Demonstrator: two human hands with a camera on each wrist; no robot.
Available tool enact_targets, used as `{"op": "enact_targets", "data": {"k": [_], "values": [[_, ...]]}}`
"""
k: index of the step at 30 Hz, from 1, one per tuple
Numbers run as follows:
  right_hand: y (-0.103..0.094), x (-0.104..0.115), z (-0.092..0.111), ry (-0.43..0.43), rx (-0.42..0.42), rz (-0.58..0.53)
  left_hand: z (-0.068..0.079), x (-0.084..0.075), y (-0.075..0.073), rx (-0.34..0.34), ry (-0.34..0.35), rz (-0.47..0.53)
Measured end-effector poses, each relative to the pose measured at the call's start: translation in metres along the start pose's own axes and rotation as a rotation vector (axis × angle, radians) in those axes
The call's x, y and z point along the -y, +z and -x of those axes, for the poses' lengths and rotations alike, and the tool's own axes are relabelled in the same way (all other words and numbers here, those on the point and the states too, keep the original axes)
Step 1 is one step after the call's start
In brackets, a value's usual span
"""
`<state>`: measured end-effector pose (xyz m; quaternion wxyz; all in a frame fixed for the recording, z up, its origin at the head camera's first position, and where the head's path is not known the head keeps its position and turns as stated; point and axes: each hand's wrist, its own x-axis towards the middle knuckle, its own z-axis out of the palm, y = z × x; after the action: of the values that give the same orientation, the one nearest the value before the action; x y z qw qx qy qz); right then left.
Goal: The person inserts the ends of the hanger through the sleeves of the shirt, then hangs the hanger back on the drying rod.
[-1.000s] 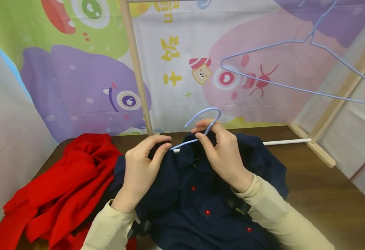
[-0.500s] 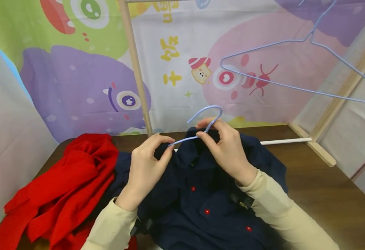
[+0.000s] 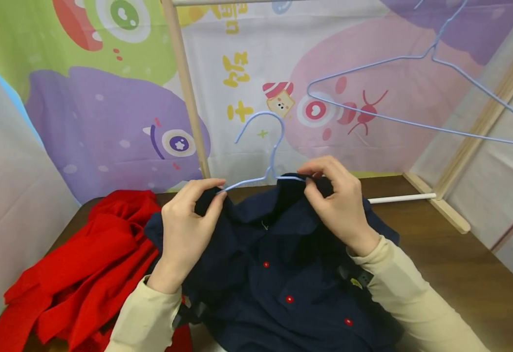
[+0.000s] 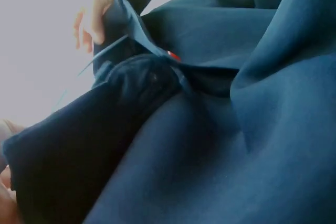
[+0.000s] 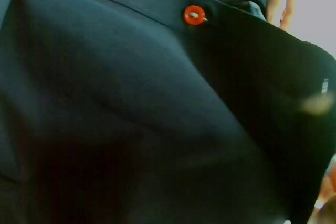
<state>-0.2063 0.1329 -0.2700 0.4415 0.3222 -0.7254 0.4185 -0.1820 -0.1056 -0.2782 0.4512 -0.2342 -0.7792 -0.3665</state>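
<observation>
A navy shirt (image 3: 247,254) with red buttons lies spread under both hands in the head view. A light blue wire hanger (image 3: 271,156) stands at its neck, hook up, its lower arms running into the cloth. My left hand (image 3: 190,225) pinches the hanger's left arm at the shirt's shoulder. With thumb and fingers, my right hand (image 3: 337,203) pinches the shirt's collar beside the hanger's right arm. Navy cloth (image 4: 210,129) fills most of the left wrist view. A red button (image 5: 194,15) shows in the right wrist view. The hanger's ends are hidden inside the shirt.
A crumpled red garment (image 3: 94,259) lies to the left on the brown table (image 3: 450,274). Another blue hanger (image 3: 415,124) hangs at the upper right. Behind stands a wooden rack (image 3: 188,93) with a white bar (image 3: 401,199) low down, before a printed cloth.
The hanger's hook has risen and swung left into an upright stance. My right hand has moved right, from the hook's base to the collar. My left hand has shifted slightly left.
</observation>
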Motion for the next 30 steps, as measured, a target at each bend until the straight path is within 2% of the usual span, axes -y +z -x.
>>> {"op": "enact_targets", "data": {"k": [7,10,12,15,20,25,28,30], "values": [[0.0,0.002,0.001,-0.005,-0.24,-0.129,-0.002,0.004,-0.005,-0.048,-0.029,-0.011],[0.0,0.002,0.004,-0.024,-0.285,-0.127,-0.003,0.006,-0.004,-0.076,-0.021,-0.011],[-0.001,0.003,0.007,-0.051,-0.27,-0.116,-0.003,0.007,-0.004,-0.095,-0.013,0.003],[-0.004,0.001,0.009,-0.118,-0.159,-0.144,-0.003,0.009,-0.006,-0.115,0.013,0.041],[-0.019,-0.009,0.006,-0.174,0.129,-0.254,-0.005,0.014,-0.013,-0.078,0.086,0.116],[-0.037,-0.015,-0.002,-0.122,0.468,-0.182,-0.007,0.018,-0.019,-0.018,0.146,0.161],[-0.045,-0.016,-0.006,-0.049,0.664,-0.129,-0.007,0.017,-0.02,-0.032,0.143,0.163],[-0.048,-0.016,-0.006,-0.016,0.743,-0.087,-0.008,0.015,-0.02,-0.061,0.113,0.168]]}}
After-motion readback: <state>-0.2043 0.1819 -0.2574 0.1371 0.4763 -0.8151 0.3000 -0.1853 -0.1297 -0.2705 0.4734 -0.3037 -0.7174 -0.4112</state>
